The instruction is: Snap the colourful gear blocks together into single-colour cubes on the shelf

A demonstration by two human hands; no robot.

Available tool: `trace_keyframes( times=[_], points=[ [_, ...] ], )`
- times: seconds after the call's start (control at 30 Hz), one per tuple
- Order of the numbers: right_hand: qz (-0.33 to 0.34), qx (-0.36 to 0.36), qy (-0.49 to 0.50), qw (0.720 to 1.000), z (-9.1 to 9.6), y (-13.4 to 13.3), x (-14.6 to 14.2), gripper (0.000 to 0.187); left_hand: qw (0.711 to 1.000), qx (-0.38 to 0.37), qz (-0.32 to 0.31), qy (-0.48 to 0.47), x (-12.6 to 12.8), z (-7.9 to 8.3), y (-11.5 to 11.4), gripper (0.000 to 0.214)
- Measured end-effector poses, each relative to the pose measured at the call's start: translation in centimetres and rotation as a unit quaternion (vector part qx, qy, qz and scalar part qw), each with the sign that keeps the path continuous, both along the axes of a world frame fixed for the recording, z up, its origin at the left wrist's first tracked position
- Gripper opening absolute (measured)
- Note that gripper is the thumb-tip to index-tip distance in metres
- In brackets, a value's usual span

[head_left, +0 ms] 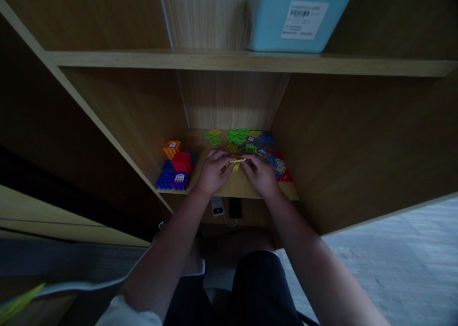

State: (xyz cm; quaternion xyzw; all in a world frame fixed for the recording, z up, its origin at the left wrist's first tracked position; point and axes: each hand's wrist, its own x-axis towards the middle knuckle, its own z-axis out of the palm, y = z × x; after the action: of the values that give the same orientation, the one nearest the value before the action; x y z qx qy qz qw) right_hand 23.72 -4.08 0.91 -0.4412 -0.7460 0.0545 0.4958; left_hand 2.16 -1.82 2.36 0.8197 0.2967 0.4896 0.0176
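Dim wooden cabinet (358,140). Over a shelf (232,189) inside, the left hand (213,170) and right hand (262,173) together pinch yellow plastic (237,161) in their fingers. Just beyond lie green pieces (238,136); to the left, stacked blocks (182,162); overhead, a light-blue bin (272,21).

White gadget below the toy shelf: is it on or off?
On, apparently: the white gadget has a small dark display with a bluish light glowing.

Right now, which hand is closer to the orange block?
Left. The left hand is right of the orange block; the right hand is farther right, beyond the left one.
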Motion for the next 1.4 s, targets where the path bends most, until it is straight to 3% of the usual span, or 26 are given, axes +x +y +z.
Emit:
trace_keyframes(
  times=[0.7, 1.0, 1.2, 1.4],
  points=[
    [0.007, 0.000, -0.001, 1.000, 0.1, 0.0, -0.2, 0.017, 1.000, -0.012, 0.010, 0.009, 0.1, -0.2, 0.2, 0.011],
    [0.033, -0.014, 0.025, 0.999, 0.7, -0.3, -0.3, 0.025, 0.999, 0.005, 0.051, 0.005, -0.2, -0.6, 0.3, 0.020],
    [0.037, -0.024, 0.052, 0.998, 0.5, 0.0, -0.2, 0.023, 0.999, 0.002, 0.045, -0.006, -0.1, -0.4, 0.3, 0.020],
    [0.014, -0.039, 0.075, 0.996, 0.5, 0.0, -0.1, 0.025, 0.997, -0.068, -0.004, -0.021, 0.0, 0.5, 0.0, 0.047]
  ],
)
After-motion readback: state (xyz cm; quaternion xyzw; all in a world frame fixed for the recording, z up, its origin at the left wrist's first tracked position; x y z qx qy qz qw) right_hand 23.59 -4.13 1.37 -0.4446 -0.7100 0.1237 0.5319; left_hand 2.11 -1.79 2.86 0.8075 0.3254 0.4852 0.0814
